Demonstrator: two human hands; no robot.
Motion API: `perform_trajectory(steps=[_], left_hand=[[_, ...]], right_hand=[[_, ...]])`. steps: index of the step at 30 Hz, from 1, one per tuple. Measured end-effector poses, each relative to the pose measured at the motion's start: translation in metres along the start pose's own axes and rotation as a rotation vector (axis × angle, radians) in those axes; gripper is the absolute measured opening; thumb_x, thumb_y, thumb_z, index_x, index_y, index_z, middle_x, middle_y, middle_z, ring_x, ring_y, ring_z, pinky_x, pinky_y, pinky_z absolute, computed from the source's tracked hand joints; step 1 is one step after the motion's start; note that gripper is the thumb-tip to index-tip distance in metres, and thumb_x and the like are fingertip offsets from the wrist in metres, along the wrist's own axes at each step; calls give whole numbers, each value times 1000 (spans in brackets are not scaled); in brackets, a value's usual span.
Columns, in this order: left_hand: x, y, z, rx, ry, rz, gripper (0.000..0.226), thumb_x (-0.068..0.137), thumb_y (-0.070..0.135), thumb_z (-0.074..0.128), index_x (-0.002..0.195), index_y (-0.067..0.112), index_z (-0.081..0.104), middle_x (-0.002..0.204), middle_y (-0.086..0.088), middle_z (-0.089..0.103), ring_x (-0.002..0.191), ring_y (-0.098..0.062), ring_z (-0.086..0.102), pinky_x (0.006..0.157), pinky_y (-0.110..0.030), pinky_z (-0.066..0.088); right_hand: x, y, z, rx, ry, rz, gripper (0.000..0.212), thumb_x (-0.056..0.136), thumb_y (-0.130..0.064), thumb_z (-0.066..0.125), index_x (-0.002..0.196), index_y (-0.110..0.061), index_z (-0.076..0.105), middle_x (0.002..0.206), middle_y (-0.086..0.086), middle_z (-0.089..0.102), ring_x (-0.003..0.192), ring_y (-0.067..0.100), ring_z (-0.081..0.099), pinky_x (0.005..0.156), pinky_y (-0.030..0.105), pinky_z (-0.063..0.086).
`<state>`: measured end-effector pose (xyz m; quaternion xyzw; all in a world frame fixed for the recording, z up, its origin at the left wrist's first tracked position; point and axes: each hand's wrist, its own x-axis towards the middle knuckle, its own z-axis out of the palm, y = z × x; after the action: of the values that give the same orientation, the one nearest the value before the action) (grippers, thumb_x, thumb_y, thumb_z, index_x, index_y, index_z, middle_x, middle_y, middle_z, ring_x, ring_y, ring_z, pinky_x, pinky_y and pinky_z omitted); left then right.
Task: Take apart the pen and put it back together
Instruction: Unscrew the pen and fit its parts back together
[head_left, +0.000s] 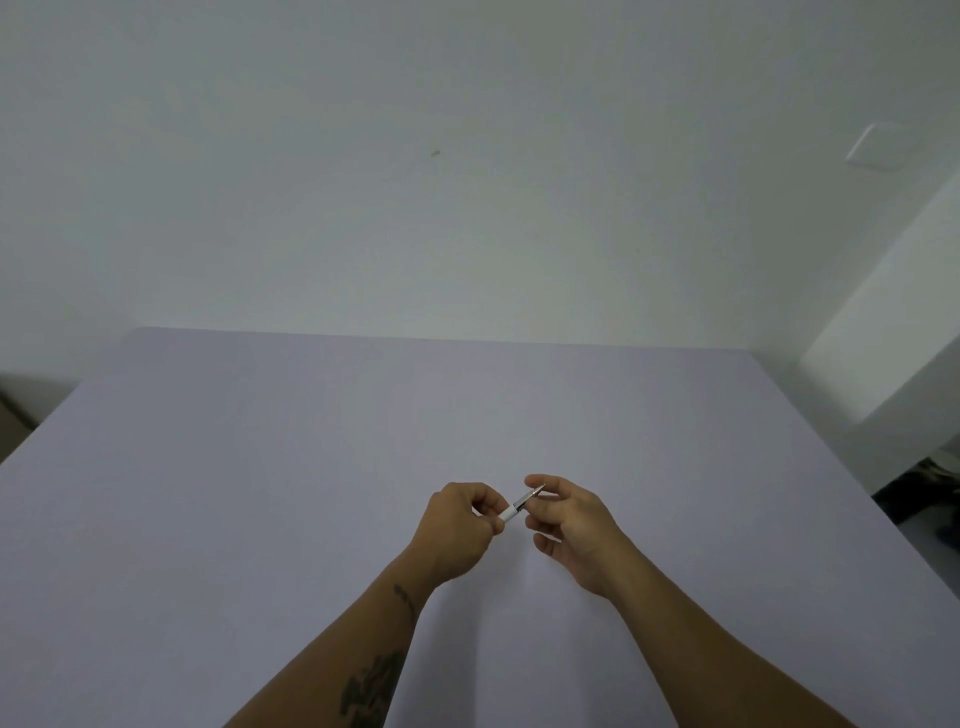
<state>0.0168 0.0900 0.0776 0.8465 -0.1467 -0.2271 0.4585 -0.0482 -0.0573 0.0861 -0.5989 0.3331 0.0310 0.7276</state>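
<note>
A small white pen (514, 511) with a clear, silvery tip section is held above the pale lilac table (260, 467), pointing up and to the right. My left hand (460, 527) is closed around its white rear part, which is mostly hidden in the fist. My right hand (569, 517) pinches the tip end between thumb and forefinger, its other fingers loosely curled. Whether the tip section is separated from the barrel cannot be told at this size.
The table reaches back to a plain white wall (467, 182). Its right edge drops to a dark floor area with some objects (930, 493). A white ledge (893, 338) stands at the right.
</note>
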Motion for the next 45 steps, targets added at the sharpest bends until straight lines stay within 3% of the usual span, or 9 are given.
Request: perform_trajectory(steps=[5,12,16,22,29,36,40,45], left_hand=[[-1,-1,-1,0,5,-5,12,89,8,67,89,19,73,82,3,65,66,-10,56,58,-17,44],[-2,-3,-5,16,28,4,11,88,8,68,89,17,73,81,3,65,66,-10,55,57,-17,44],[-1,-3,-8,16,38,15,11,89,7,67,93,14,74,78,4,63,63,-9,54,55,-16,42],[-2,-4,-11,15,45,13,11,88,7,67,91,16,74,81,2,65,64,-9,54,56,-17,43],[-1,-6,-14,13,53,7,11,88,8,67,90,16,74,79,3,64,63,-9,55,56,-17,43],[1,-9,-13,15,53,-10,10,87,9,69,90,17,74,80,4,64,66,-10,56,59,-19,47],[2,-11,-12,16,59,-7,10,87,8,69,89,17,74,81,3,65,67,-10,56,60,-19,47],[3,-11,-12,20,50,-4,10,88,8,68,91,16,74,82,2,66,67,-10,56,58,-17,45]], right_hand=[[0,0,1,-41,44,18,11,95,-12,63,97,-11,74,92,9,65,85,21,61,73,33,52],[-2,-5,7,-99,35,15,20,96,-8,59,106,-16,75,101,9,67,89,21,63,72,31,53],[-3,-6,15,-73,41,21,12,96,-12,62,98,-11,73,93,9,66,85,21,62,72,32,53],[-3,-8,18,-53,37,11,22,98,-3,55,104,-12,74,101,11,66,91,22,62,74,32,53],[-1,-6,19,-76,47,31,13,94,-12,63,102,-9,72,94,9,64,85,21,60,71,32,52],[0,-9,20,-67,29,35,23,98,-2,54,103,-12,75,100,11,66,90,22,61,75,33,54],[2,-6,18,-49,-2,54,22,95,-6,59,110,-15,72,101,12,66,87,22,61,73,33,53],[5,-3,18,-61,32,70,14,96,-15,63,104,-10,73,101,11,65,89,23,61,72,33,52]])
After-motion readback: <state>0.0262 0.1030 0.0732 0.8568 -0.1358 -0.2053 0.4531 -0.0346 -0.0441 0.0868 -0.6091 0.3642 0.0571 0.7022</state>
